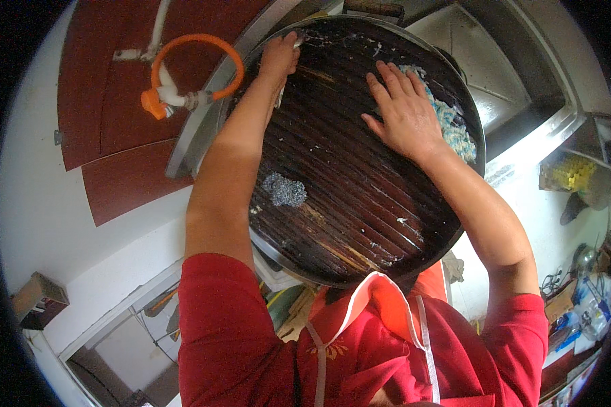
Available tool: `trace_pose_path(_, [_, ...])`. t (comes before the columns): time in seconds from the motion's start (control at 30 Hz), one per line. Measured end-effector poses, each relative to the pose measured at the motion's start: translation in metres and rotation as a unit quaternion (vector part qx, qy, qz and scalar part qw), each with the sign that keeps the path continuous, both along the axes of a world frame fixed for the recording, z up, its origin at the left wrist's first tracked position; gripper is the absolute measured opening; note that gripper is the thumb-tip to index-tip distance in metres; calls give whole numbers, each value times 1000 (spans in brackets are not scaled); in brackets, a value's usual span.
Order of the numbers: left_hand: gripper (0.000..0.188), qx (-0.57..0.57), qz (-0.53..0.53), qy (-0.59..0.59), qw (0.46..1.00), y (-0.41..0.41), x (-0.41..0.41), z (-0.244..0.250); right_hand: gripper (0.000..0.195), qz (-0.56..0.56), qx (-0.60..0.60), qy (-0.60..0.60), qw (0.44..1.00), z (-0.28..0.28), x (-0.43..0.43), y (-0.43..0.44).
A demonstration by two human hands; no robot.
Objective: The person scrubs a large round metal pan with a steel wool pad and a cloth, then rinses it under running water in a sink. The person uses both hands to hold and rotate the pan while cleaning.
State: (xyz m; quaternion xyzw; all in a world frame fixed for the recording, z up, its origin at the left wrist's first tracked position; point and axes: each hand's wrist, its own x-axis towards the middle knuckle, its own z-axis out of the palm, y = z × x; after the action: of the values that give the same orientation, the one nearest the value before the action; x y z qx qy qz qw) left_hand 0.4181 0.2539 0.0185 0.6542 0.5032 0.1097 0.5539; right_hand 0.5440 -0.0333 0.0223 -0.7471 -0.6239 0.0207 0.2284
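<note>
In front of me is a large round pan (346, 152) with a dark, ridged inner surface, a metallic rim, and pale crumbs and scraped streaks. My left hand (280, 55) is at its far left edge, fingers curled around a thin pale object (298, 43); what kind it is cannot be made out. At the far right side, my right hand (405, 114) lies flat with fingers spread. It is against a crumpled blue-and-white cloth (448, 119), part of which the hand hides. A grey metal scouring pad (284, 189) rests on the ridges at the lower left.
A metal sink basin (468, 66) lies beyond the pan at the right. On the left, an orange hose (198, 38) with a fitting hangs by dark red panels (117, 102). A yellow sponge-like item (573, 173) sits far right, with cluttered plastic bags (593, 310) lower down.
</note>
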Motion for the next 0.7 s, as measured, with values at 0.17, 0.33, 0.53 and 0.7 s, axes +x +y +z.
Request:
trace_pose_path(0.17, [35,110,-85,79,987,-17,27,10,68,-4,-4,0,1000,-1,3,0])
trace_pose_path(0.33, [50,217,-138,162,953,2,23,-3,67,-8,-8,3,1000,0,2,-2])
trace_pose_path(0.53, [48,397,-160,195,882,8,12,-11,67,-1,11,14,1000,-1,0,-1])
trace_pose_path(0.7, [51,381,-270,249,849,-39,30,10,67,-2,2,11,1000,-2,1,-1])
